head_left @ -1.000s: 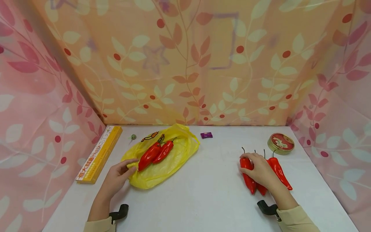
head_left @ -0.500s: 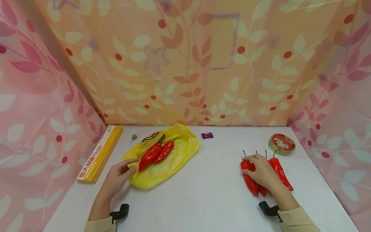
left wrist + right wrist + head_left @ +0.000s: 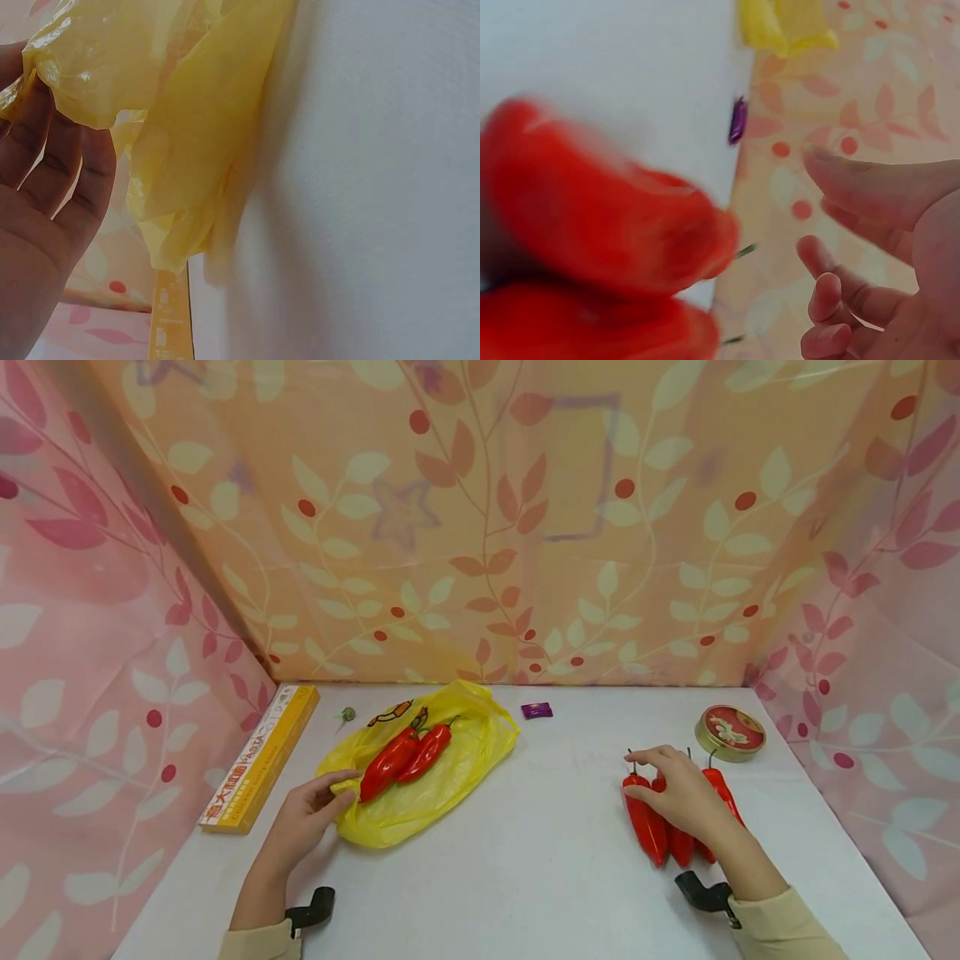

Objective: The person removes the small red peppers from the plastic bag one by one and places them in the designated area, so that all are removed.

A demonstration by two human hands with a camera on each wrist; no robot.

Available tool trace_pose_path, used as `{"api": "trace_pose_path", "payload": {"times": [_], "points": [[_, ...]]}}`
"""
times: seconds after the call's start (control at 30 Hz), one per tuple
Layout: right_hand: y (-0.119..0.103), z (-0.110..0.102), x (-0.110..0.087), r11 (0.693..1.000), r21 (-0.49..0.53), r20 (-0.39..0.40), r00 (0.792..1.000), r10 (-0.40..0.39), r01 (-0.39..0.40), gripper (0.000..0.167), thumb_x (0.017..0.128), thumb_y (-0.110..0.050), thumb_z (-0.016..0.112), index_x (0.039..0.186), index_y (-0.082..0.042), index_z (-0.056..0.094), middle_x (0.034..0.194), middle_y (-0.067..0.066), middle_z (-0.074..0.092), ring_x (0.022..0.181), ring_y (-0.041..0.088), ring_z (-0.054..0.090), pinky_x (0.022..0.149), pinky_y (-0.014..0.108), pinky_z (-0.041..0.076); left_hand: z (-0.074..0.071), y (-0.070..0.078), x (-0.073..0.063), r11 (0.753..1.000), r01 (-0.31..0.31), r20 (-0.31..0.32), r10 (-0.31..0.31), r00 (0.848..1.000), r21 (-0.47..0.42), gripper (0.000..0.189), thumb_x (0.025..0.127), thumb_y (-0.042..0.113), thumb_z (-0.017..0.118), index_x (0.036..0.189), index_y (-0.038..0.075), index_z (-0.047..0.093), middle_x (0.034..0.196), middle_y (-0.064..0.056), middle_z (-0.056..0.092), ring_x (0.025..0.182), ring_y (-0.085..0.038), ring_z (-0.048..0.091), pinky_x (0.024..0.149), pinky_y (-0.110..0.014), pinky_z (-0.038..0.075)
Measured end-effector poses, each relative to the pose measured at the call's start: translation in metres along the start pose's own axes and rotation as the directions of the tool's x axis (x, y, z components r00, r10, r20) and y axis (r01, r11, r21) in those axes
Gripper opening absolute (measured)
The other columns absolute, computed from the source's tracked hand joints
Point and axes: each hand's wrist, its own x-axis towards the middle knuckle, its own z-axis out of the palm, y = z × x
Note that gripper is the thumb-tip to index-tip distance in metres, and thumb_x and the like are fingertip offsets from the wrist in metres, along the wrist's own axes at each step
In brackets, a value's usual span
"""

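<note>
My left hand (image 3: 300, 822) pinches the near-left edge of a yellow plastic bag (image 3: 457, 777) lying spread on the table. In the left wrist view the fingers (image 3: 64, 161) hold a crumpled fold of the bag (image 3: 202, 112). Two red peppers (image 3: 388, 765) with green stems lie on the bag. At the right, several more red peppers (image 3: 645, 822) lie side by side, stems pointing away. Over them hovers my right hand (image 3: 686, 797), thumb and fingers apart with nothing between. The right wrist view shows this hand (image 3: 885, 255) beyond the stem ends of the peppers (image 3: 607, 210).
A yellow and white pasta box (image 3: 258, 760) lies along the left edge. Toward the back are a small green wrapped item (image 3: 347, 714) and a purple packet (image 3: 536, 711). A round red and gold tin (image 3: 730, 732) stands behind the right peppers. Patterned curtains (image 3: 480, 527) enclose the table (image 3: 525, 877).
My right hand has let go of the peppers, spread its thumb from its fingers and shifted slightly right, baring more of the left peppers. My left hand stays on the bag.
</note>
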Motion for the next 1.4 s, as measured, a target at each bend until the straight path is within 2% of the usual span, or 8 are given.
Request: {"api": "trace_pose_path", "payload": {"times": [0.13,0.27,0.6,0.73,0.93,1.13,1.27,1.4], "points": [[-0.018,-0.004,0.010,0.998,0.010,-0.019,0.997,-0.068,0.069,0.040,0.086,-0.023,0.081,0.124,-0.017,0.070,0.117,0.010,0.065,0.095,0.028,0.058,0.073,0.034,0.053,0.000,-0.001,0.000,1.000,0.019,-0.007,-0.019,1.000,0.005,0.039,0.097,0.040,0.066,0.132,0.020,0.066,0.114,-0.007,0.065,0.096,-0.023,0.056,0.078,-0.023,0.054],[-0.040,-0.005,0.022,0.995,0.043,-0.005,0.996,-0.092,0.093,0.039,0.087,-0.025,0.081,0.124,-0.018,0.070,0.117,0.006,0.066,0.095,0.025,0.056,0.070,0.030,0.050,0.000,-0.002,-0.001,1.000,0.008,-0.012,-0.008,1.000,0.008,0.039,0.098,0.038,0.066,0.132,0.018,0.066,0.112,-0.008,0.065,0.094,-0.023,0.056,0.077,-0.024,0.054],[-0.075,0.009,0.043,0.978,0.140,0.014,0.987,-0.160,0.157,0.038,0.088,-0.025,0.080,0.124,-0.021,0.069,0.116,0.002,0.069,0.100,0.023,0.061,0.076,0.034,0.052,-0.001,-0.001,-0.001,1.000,-0.020,-0.018,0.019,1.000,-0.010,0.037,0.098,0.037,0.066,0.131,0.020,0.066,0.108,-0.008,0.065,0.090,-0.019,0.056,0.073,-0.024,0.052],[-0.087,0.019,0.048,0.968,0.174,0.017,0.982,-0.187,0.181,0.036,0.089,-0.025,0.079,0.124,-0.020,0.070,0.116,0.001,0.069,0.100,0.021,0.063,0.078,0.040,0.054,0.000,0.001,-0.002,0.999,-0.039,-0.027,0.038,0.999,-0.021,0.037,0.098,0.035,0.066,0.132,0.017,0.067,0.113,-0.009,0.067,0.090,-0.018,0.056,0.073,-0.023,0.052],[-0.108,0.033,0.058,0.954,0.235,0.033,0.979,-0.199,0.186,0.035,0.090,-0.027,0.077,0.123,-0.019,0.070,0.117,0.000,0.069,0.100,0.020,0.063,0.081,0.043,0.055,0.000,0.000,-0.002,0.998,-0.052,-0.040,0.051,0.998,-0.019,0.036,0.099,0.034,0.066,0.131,0.017,0.067,0.115,-0.008,0.068,0.090,-0.017,0.058,0.075,-0.022,0.053],[-0.116,0.055,0.076,0.924,0.345,0.068,0.978,-0.200,0.165,0.034,0.091,-0.026,0.077,0.124,-0.019,0.070,0.116,0.004,0.070,0.097,0.017,0.065,0.081,0.038,0.055,-0.003,-0.002,-0.001,0.998,-0.055,-0.052,0.055,0.997,0.001,0.036,0.100,0.036,0.064,0.131,0.017,0.067,0.114,-0.007,0.068,0.089,-0.017,0.058,0.075,-0.022,0.054],[-0.119,0.070,0.090,0.901,0.418,0.111,0.978,-0.175,0.114,0.036,0.092,-0.026,0.075,0.127,-0.020,0.068,0.119,0.009,0.071,0.098,0.018,0.066,0.083,0.037,0.056,-0.004,0.000,-0.002,0.999,-0.035,-0.054,0.035,0.998,-0.005,0.037,0.100,0.036,0.064,0.131,0.017,0.067,0.115,-0.007,0.068,0.090,-0.018,0.057,0.074,-0.022,0.053],[-0.126,0.081,0.103,0.892,0.442,0.123,0.980,-0.159,0.089,0.039,0.093,-0.027,0.075,0.130,-0.019,0.066,0.121,0.011,0.070,0.101,0.022,0.066,0.083,0.037,0.057,-0.004,0.002,-0.002,1.000,-0.001,-0.053,0.000,0.999,-0.008,0.037,0.100,0.033,0.065,0.132,0.017,0.066,0.118,-0.009,0.067,0.092,-0.017,0.056,0.076,-0.022,0.053]]}}
